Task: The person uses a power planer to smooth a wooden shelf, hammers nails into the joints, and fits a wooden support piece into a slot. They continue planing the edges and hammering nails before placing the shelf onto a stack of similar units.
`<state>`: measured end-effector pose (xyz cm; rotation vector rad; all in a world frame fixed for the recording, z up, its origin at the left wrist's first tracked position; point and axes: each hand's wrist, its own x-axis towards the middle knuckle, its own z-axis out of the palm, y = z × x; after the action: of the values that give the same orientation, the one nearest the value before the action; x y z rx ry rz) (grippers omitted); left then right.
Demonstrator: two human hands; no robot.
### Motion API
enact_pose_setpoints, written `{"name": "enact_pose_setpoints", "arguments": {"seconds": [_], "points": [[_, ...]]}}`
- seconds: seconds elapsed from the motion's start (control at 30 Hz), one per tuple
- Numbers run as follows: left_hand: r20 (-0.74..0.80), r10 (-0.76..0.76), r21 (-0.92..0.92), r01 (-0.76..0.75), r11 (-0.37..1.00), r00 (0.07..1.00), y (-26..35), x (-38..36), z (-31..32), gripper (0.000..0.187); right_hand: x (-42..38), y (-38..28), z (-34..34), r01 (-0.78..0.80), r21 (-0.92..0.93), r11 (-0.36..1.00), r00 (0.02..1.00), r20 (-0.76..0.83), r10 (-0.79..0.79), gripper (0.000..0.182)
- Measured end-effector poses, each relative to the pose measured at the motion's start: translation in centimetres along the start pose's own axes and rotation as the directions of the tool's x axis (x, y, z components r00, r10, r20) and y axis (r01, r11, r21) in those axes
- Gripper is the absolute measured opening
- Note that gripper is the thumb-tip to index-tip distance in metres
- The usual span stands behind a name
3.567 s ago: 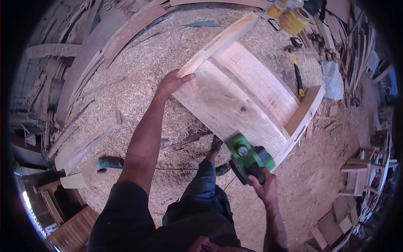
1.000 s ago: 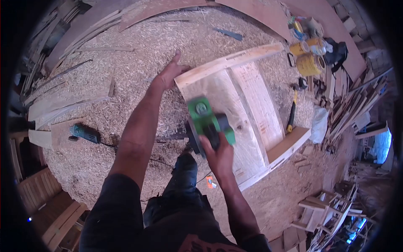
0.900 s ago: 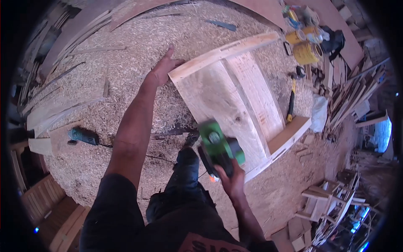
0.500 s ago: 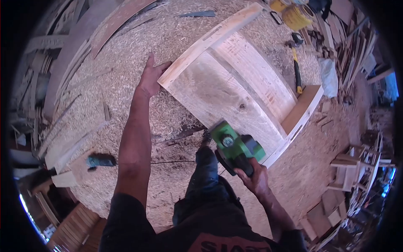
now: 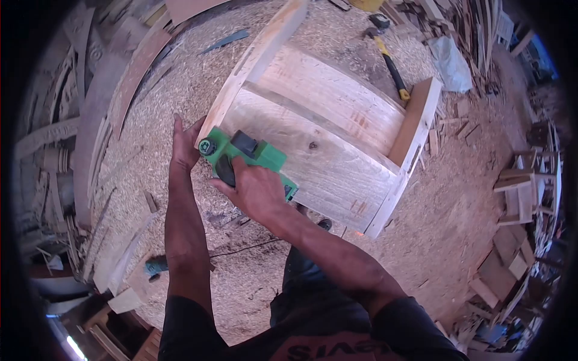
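Note:
My right hand (image 5: 259, 189) is closed around the black rear handle of a green electric hand planer (image 5: 271, 156). The planer rests on the near board of a pale wooden frame (image 5: 337, 168), at the frame's left end. A dark knot shows in that board, right of the tool. My left hand (image 5: 185, 147) holds the end of the frame's left rail (image 5: 253, 57), with one digit stretched out and the other fingertips partly hidden behind the wood. The two hands are close together.
A hammer with a yellow and black handle (image 5: 391, 66) lies beyond the frame, near a whitish plastic bag (image 5: 450, 63). A teal power tool (image 5: 156, 266) lies at lower left by a dark cord. Wood shavings (image 5: 144, 162) cover the ground; scrap wood (image 5: 512, 253) is piled at right.
My right hand has carried the planer leftward along the near board, from its right part to the left end. The left hand stays at the rail's end. The whole view has shifted.

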<state>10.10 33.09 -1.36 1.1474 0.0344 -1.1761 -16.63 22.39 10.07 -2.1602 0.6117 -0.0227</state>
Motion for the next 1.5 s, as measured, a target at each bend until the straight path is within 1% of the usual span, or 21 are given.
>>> {"name": "enact_pose_setpoints", "arguments": {"seconds": [0.1, 0.13, 0.17, 0.2, 0.23, 0.27, 0.3, 0.37, 0.43, 0.53, 0.63, 0.73, 0.87, 0.97, 1.07, 1.2, 1.3, 1.33, 1.43, 1.47, 1.5], "points": [[-0.038, 0.007, 0.057, -0.005, 0.998, 0.999, -0.3, 0.9, -0.5, 0.115, -4.3, 2.9, -1.7, -0.019, 0.050, 0.999, 1.000, -0.022, 0.020, 0.063], [-0.034, 0.004, 0.047, -0.002, 0.999, 0.999, -0.5, 1.0, -1.1, 0.101, -6.9, 4.9, -2.3, 0.020, 0.018, 1.000, 0.996, -0.090, -0.019, 0.062], [-0.085, 0.057, 0.184, -0.041, 0.982, 0.995, -0.9, 1.2, -1.2, 0.094, -9.8, 7.1, -3.2, 0.058, -0.019, 0.998, 0.986, -0.158, -0.061, 0.063], [-0.127, 0.117, 0.319, -0.071, 0.945, 0.985, -1.4, 1.3, -1.0, 0.086, -12.9, 9.2, -4.6, 0.035, -0.048, 0.998, 0.983, -0.180, -0.043, 0.063], [-0.159, 0.182, 0.451, -0.093, 0.888, 0.970, -1.7, 1.4, -0.5, 0.079, -16.0, 10.9, -6.4, -0.067, -0.048, 0.997, 0.992, -0.108, 0.062, 0.064], [-0.148, 0.093, 0.386, -0.029, 0.922, 0.985, -1.0, 0.6, 0.5, 0.062, -18.9, 12.9, -7.9, -0.100, -0.063, 0.993, 0.991, -0.097, 0.094, 0.063], [-0.125, 0.078, 0.386, -0.024, 0.922, 0.989, -0.9, 0.6, 0.5, 0.062, -21.8, 15.4, -8.7, -0.113, -0.098, 0.989, 0.990, -0.098, 0.104, 0.061], [-0.084, 0.046, 0.383, -0.011, 0.924, 0.995, -0.7, 0.5, 0.2, 0.061, -25.2, 17.7, -10.3, -0.207, -0.042, 0.977, 0.978, -0.047, 0.205, 0.063], [-0.103, 0.053, 0.387, -0.009, 0.922, 0.993, -0.6, 0.5, 0.4, 0.062, -25.1, 17.6, -10.7, -0.222, 0.002, 0.975, 0.975, -0.014, 0.222, 0.061], [-0.123, 0.063, 0.382, -0.012, 0.924, 0.990, -0.5, 0.6, 0.5, 0.061, -22.4, 16.1, -9.7, -0.146, -0.062, 0.987, 0.988, -0.058, 0.143, 0.058], [-0.137, 0.064, 0.360, -0.011, 0.933, 0.988, -0.5, 0.7, 0.2, 0.060, -18.1, 13.0, -8.4, -0.140, -0.067, 0.988, 0.990, -0.033, 0.138, 0.056], [-0.163, 0.082, 0.330, -0.024, 0.944, 0.983, -0.7, 1.1, -0.4, 0.060, -13.4, 10.5, -5.7, 0.010, -0.053, 0.999, 0.991, -0.131, -0.017, 0.055], [-0.187, 0.068, 0.306, -0.008, 0.952, 0.980, -0.6, 1.0, -0.4, 0.062, -7.8, 6.3, -3.4, 0.049, -0.085, 0.995, 0.994, -0.091, -0.057, 0.055], [-0.174, 0.049, 0.349, 0.015, 0.937, 0.983, -0.5, 0.4, 0.3, 0.068, -4.1, 3.0, -1.6, 0.066, -0.068, 0.995, 0.993, -0.090, -0.072, 0.057], [-0.033, -0.026, 0.107, 0.029, 0.994, 0.999, -0.3, 1.1, -0.8, 0.087, -0.3, 0.5, 0.5, 0.078, -0.029, 0.996, 0.989, -0.127, -0.082, 0.059], [-0.106, 0.017, -0.061, -0.023, 0.998, 0.994, 0.5, -0.5, -0.2, 0.108, 4.2, -1.8, 1.7, 0.079, -0.014, 0.997, 0.993, -0.092, -0.080, 0.061], [-0.026, 0.090, -0.222, -0.094, 0.971, 0.996, -0.3, -0.9, -0.6, 0.107, 3.2, -1.3, -0.1, 0.029, 0.008, 1.000, 0.997, -0.071, -0.028, 0.062], [-0.075, 0.129, -0.258, -0.144, 0.955, 0.989, -1.0, -0.3, -1.5, 0.103, 1.7, -0.4, -1.0, -0.003, 0.006, 1.000, 0.997, -0.073, 0.004, 0.062], [-0.157, 0.144, -0.156, -0.169, 0.973, 0.977, -1.3, -0.1, -0.8, 0.099, -4.9, 5.2, -3.3, -0.010, -0.030, 0.999, 0.990, -0.144, 0.005, 0.058], [-0.181, 0.191, -0.127, -0.215, 0.968, 0.965, -2.4, 1.8, -2.6, 0.096, -7.3, 7.5, -4.2, -0.018, 0.030, 0.999, 0.984, -0.176, 0.023, 0.051], [-0.190, 0.173, -0.119, -0.198, 0.973, 0.966, -2.5, 1.7, -2.6, 0.094, -9.9, 8.9, -5.5, -0.114, 0.054, 0.992, 0.984, -0.134, 0.120, 0.048]]}}
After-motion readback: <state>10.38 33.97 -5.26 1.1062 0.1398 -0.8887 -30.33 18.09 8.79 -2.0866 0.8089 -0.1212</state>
